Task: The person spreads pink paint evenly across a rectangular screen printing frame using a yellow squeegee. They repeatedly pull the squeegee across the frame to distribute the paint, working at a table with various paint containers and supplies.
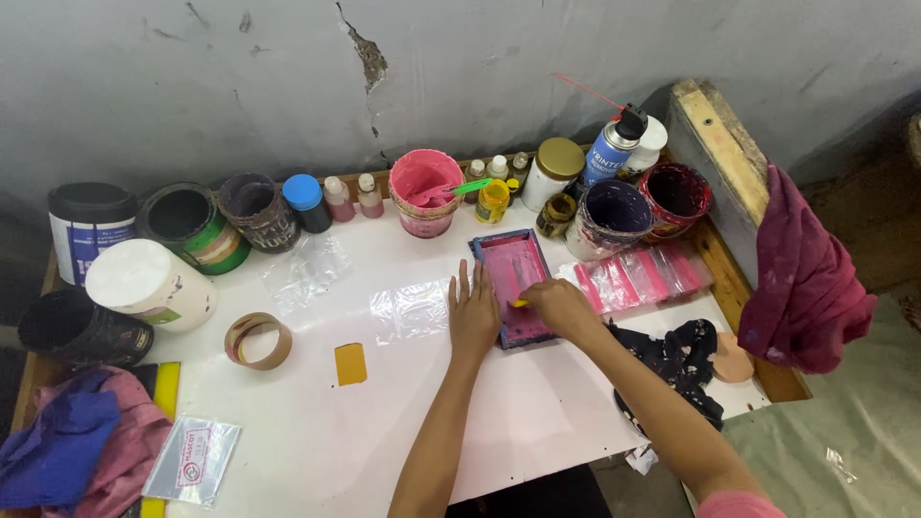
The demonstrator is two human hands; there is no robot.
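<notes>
Head view: left hand (473, 312) flat, fingers spread, pressed on left edge of small pink-inked screen frame (515, 288); right hand (559, 307) closed on yellow-handled tool (519, 303), nearer. Frame's long axis pointing away toward pink paint tub (423, 192).

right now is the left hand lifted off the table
No, the left hand lies flat, fingers spread, on the white table against the pink-stained frame's left edge.
</notes>
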